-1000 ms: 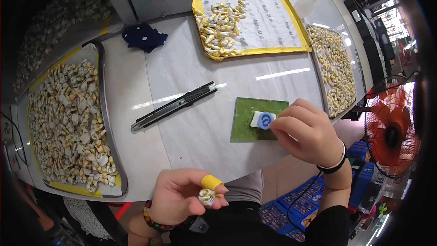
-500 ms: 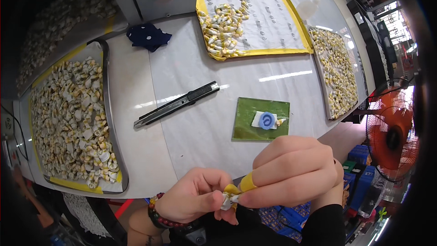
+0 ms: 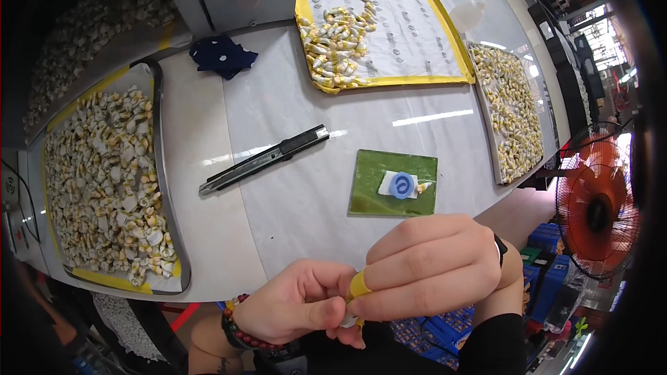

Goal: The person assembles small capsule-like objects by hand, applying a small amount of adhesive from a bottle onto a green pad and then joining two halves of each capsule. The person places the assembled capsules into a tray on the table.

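Note:
Low in front of me, both hands meet around a small white-and-yellow piece (image 3: 351,317), mostly covered by fingers. My left hand (image 3: 295,302) pinches it between thumb and fingers; a beaded bracelet circles that wrist. My right hand (image 3: 431,267) is closed, its thumb and fingertips pressed on the same piece from the right. A yellow band (image 3: 358,285) wraps one of its fingers. Just beyond the right hand lies a green plate (image 3: 364,191), bearing a white patch, a blue round disc (image 3: 401,185) and a tiny white-and-yellow piece (image 3: 423,187).
A black utility knife (image 3: 267,157) lies mid-table. On the left, a tray (image 3: 159,132) is heaped with small white-and-yellow pieces. Similar pieces fill part of a yellow-edged tray (image 3: 417,42) at the back and a right tray (image 3: 495,139). Beyond are a dark blue cloth (image 3: 222,57) and an orange fan (image 3: 599,201).
My right hand has shifted slightly left and closed further over the small piece, hiding more of it. The whole view has slid a little; the table things lie as before.

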Demonstrator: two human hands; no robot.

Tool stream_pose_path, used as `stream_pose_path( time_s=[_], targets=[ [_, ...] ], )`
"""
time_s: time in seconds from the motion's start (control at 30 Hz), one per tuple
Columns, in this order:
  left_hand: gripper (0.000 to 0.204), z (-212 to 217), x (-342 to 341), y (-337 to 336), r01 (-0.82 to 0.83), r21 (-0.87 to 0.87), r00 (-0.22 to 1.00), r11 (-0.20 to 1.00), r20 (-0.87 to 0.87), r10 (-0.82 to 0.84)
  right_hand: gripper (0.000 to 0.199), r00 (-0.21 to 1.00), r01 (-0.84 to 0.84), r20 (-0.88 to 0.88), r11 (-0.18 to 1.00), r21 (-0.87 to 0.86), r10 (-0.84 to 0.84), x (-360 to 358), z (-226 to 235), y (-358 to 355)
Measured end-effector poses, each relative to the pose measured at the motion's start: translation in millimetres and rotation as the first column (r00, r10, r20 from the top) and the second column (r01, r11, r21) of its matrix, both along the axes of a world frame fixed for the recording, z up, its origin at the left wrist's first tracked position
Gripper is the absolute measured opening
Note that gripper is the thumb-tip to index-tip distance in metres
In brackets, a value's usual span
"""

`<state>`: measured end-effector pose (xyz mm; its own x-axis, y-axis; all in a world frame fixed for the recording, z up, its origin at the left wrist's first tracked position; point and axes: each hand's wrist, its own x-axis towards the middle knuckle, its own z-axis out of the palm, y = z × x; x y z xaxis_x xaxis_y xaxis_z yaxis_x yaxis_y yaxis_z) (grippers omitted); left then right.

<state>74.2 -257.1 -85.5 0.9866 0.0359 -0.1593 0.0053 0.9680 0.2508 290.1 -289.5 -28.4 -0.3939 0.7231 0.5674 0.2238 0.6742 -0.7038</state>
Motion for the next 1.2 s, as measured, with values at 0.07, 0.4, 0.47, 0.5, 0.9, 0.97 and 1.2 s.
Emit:
stream_pose_path(
  time_s=[0.07,0.4,0.47,0.5,0.9,0.97,1.2],
  targets=[
    [0.043,0,3,0,-0.010,0.040,1.000,0.999,0.007,0.009,0.015,1.000,0.005,0.017,1.000,0.031,-0.006,3,0,-2],
    [0.046,21,-3,-8,-0.370,0.579,0.844,0.727,-0.118,0.523,0.021,0.795,0.539,0.210,0.822,0.186,-0.569,42,27,-32],
    [0.044,22,-7,0,-0.372,0.608,0.863,0.701,-0.052,0.503,0.018,0.391,0.767,0.407,0.537,0.352,-0.825,89,34,-46],
    [0.044,21,-9,2,-0.382,0.600,0.863,0.703,-0.041,0.504,0.018,0.278,0.833,0.487,0.460,0.306,-0.828,114,33,-51],
    [0.044,6,-11,-2,-0.486,0.556,0.760,0.675,-0.112,0.640,0.012,0.317,0.909,0.732,0.414,-0.053,-0.603,188,-16,-63],
    [0.044,12,-6,-1,-0.476,0.539,0.773,0.695,-0.121,0.623,0.011,0.286,0.905,0.748,0.424,-0.007,-0.599,188,-17,-63],
    [0.045,8,-11,-5,-0.573,0.456,0.750,0.681,-0.045,0.660,0.012,0.261,0.879,0.764,0.473,0.065,-0.590,179,-18,-59]
  ],
)
